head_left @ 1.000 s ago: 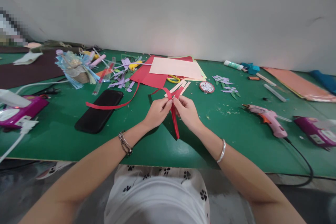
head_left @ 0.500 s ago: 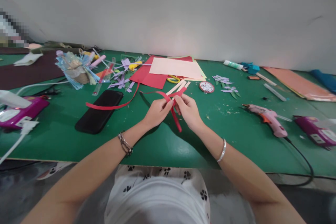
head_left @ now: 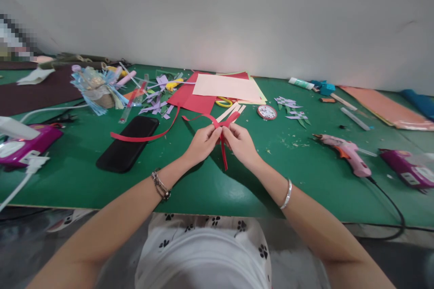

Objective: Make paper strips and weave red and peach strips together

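Above the middle of the green table, my left hand (head_left: 202, 146) and my right hand (head_left: 242, 143) meet, both closed on red paper strips (head_left: 224, 156). The strips cross between my thumbs. One end hangs down toward me, and others stick out to the left and upper right. My fingertips hide the crossing itself. Just beyond my fingers lie several cream paper strips (head_left: 233, 110). Another red paper strip (head_left: 149, 138) curves over the black phone (head_left: 127, 156) left of my hands. Yellow-handled scissors (head_left: 224, 102) lie partly under the paper stack.
Pink and red paper sheets (head_left: 226, 87) lie at the back. To the right are a pink glue gun (head_left: 346, 151) with its cord, a round tin of pins (head_left: 266, 112) and a purple power strip (head_left: 408, 169). Purple paper pieces (head_left: 158, 105) and a blue-fringed bundle (head_left: 98, 88) sit left.
The hanging end of the red strip has swung left and now points almost straight down. My thumbs have come closer together over the crossing.
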`<state>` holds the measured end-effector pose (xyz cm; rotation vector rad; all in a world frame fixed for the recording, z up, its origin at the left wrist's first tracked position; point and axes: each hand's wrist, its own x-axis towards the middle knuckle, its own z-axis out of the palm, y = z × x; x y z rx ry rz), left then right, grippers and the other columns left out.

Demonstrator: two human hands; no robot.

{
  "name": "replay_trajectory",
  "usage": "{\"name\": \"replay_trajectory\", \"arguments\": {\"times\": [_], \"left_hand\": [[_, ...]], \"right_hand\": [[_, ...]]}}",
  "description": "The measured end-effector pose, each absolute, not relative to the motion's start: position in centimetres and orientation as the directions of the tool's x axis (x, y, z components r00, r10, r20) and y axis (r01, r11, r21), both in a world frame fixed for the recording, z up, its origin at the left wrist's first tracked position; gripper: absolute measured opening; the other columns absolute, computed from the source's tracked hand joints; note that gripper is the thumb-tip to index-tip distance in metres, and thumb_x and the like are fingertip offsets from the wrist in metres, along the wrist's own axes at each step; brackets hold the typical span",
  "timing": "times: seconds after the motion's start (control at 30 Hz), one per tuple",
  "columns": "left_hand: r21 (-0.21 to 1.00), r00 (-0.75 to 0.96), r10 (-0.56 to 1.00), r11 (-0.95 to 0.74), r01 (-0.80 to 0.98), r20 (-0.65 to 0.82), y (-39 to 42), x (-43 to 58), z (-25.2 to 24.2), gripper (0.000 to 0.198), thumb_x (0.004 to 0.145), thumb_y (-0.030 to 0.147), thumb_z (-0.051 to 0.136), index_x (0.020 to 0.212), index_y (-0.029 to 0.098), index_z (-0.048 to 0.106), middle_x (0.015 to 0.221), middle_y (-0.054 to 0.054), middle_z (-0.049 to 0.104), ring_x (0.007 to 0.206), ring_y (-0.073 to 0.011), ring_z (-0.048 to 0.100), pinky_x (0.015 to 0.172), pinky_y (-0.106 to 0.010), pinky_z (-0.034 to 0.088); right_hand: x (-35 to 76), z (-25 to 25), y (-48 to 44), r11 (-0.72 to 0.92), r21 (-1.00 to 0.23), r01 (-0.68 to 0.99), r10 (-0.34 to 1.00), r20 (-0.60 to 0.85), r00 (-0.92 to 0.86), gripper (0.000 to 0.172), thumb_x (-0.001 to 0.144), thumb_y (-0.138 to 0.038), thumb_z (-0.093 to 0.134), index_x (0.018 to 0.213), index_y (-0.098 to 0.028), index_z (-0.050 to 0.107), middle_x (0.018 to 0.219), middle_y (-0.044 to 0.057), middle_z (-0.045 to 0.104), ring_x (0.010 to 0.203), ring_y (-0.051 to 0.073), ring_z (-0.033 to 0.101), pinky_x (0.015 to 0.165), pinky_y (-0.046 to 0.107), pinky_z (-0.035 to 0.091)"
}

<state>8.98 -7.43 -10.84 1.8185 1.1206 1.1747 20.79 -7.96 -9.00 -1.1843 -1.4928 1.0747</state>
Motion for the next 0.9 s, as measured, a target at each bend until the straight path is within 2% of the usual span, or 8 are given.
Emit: {"name": "replay_trajectory", "arguments": {"times": [0.13,0.43,0.63,0.73,0.9], "left_hand": [[0.854,0.226,0.907,-0.413,0.316,0.355,-7.5,9.0,-10.8,0.026,0.082,0.027,0.035,0.058,0.018,0.037,0.044,0.006,0.036,0.042,-0.0075,0.035,0.044,-0.020,0.029],[0.804,0.075,0.872,-0.476,0.356,0.484,-7.6,9.0,-10.7,0.027,0.081,0.027,0.035,0.056,0.018,0.033,0.047,0.007,0.032,0.043,-0.0067,0.031,0.044,-0.019,0.026],[0.753,0.250,0.851,-0.525,0.396,0.462,-7.4,9.0,-10.6,0.027,0.081,0.027,0.035,0.055,0.018,0.035,0.047,0.006,0.033,0.043,-0.0070,0.032,0.043,-0.020,0.026],[0.692,0.235,0.825,-0.561,0.454,0.514,-7.4,9.0,-10.7,0.031,0.082,0.026,0.034,0.052,0.019,0.029,0.046,0.005,0.033,0.043,-0.0073,0.033,0.045,-0.021,0.027],[0.652,0.260,0.823,-0.562,0.509,0.506,-7.3,8.8,-10.8,0.034,0.084,0.027,0.033,0.051,0.019,0.029,0.045,0.004,0.038,0.043,-0.0081,0.037,0.045,-0.021,0.028]], "right_hand": [[20.8,-9.2,-8.0,0.155,-0.971,0.184,0.985,0.137,-0.106,0.027,0.077,-0.025,0.043,0.052,-0.019,0.033,0.042,-0.008,0.033,0.038,0.005,0.029,0.040,0.020,0.022],[20.7,-9.9,-7.9,0.147,-0.956,0.253,0.986,0.121,-0.113,0.029,0.075,-0.027,0.045,0.050,-0.019,0.031,0.039,-0.009,0.034,0.037,0.004,0.030,0.041,0.020,0.023],[20.8,-8.9,-8.0,0.144,-0.978,0.149,0.987,0.131,-0.092,0.030,0.078,-0.027,0.042,0.051,-0.019,0.032,0.037,-0.009,0.035,0.035,0.003,0.030,0.038,0.019,0.022],[20.8,-8.7,-8.0,0.149,-0.984,0.095,0.986,0.140,-0.092,0.032,0.078,-0.030,0.043,0.050,-0.019,0.032,0.037,-0.008,0.034,0.035,0.003,0.031,0.037,0.018,0.024],[20.8,-9.0,-7.9,0.162,-0.981,0.103,0.985,0.155,-0.074,0.034,0.077,-0.035,0.045,0.050,-0.019,0.033,0.039,-0.008,0.034,0.036,0.003,0.030,0.037,0.018,0.025]]}}
